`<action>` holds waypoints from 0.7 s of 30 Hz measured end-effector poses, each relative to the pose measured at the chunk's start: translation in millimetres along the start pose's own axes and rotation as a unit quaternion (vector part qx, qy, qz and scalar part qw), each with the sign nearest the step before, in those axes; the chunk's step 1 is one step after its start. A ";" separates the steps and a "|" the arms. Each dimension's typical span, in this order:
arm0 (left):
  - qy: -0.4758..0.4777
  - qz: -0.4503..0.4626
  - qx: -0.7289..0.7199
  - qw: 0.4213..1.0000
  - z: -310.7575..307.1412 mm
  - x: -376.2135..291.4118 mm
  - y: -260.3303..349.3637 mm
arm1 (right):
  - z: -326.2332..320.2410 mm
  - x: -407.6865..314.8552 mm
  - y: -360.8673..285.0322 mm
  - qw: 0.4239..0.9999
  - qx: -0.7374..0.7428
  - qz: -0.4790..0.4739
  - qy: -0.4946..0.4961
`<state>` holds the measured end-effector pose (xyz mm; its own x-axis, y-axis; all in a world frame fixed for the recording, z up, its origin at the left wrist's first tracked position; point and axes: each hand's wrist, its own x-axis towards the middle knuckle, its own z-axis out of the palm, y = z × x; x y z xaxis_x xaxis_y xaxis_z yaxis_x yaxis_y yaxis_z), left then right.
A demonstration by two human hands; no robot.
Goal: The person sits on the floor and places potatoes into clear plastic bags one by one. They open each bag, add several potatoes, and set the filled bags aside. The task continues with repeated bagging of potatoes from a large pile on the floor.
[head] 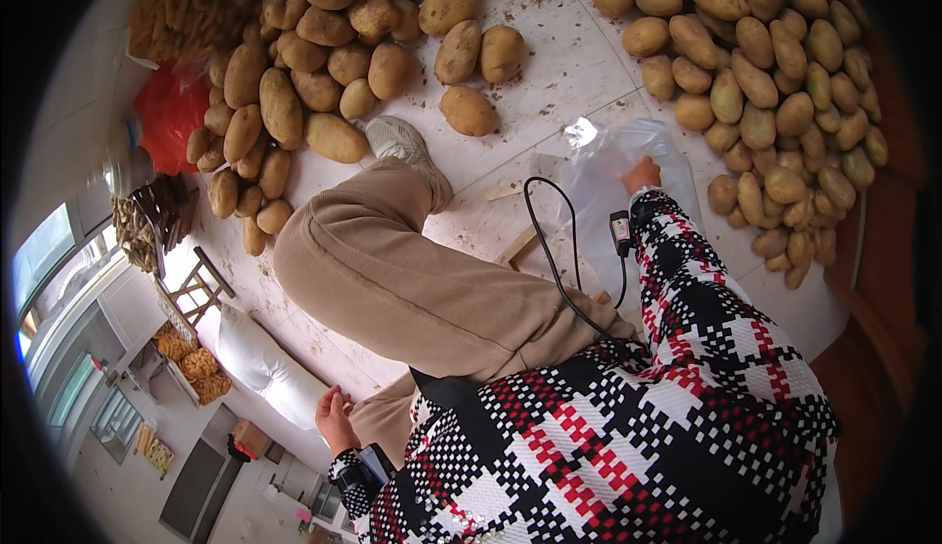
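Note:
My right hand [642, 175] reaches to a clear plastic bag [666, 148] spread on the tiled floor; its fingers are at the bag, and whether they grip it cannot be told. My left hand [337, 419] is beside my seated legs, its fingers curled and nothing plainly in it. One pile of potatoes [324, 29] lies beyond my shoe, with a loose potato [469, 110] near it. A second pile of potatoes [784, 110] lies to the right of the bag. A black cable [541, 239] loops between my leg and right sleeve.
A red plastic bag [173, 117] lies left of the first pile. My shoe [401, 148] stands by its potatoes. Further off are a small wooden stool [200, 286], a white sack [254, 353] and a heap of ginger-like roots [132, 239]. A wooden piece [517, 246] shows beside my leg.

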<state>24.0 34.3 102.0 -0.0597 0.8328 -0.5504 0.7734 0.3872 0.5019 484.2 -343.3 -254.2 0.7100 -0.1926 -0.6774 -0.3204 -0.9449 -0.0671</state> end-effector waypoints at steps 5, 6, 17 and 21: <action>0.015 0.005 0.009 1.000 -5.3 -2.3 7.8 | 1.2 -18.9 -11.2 0.999 -0.032 0.025 0.011; 0.016 0.006 0.008 1.000 -5.0 -2.8 9.7 | 0.4 -23.7 -14.5 0.999 -0.032 0.027 0.029; 0.023 -0.011 0.025 0.999 0.5 -17.5 11.4 | 29.1 -9.3 -0.4 0.999 -0.006 0.034 0.038; 0.008 -0.017 0.015 1.000 4.2 -16.4 9.5 | 30.4 -2.6 12.4 0.999 0.008 -0.028 0.038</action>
<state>35.0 22.7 113.1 -0.0962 0.8260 -0.5554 0.7890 0.4034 0.4634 459.3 -346.5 -275.6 0.7730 -0.1589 -0.6141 -0.2880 -0.9505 -0.1166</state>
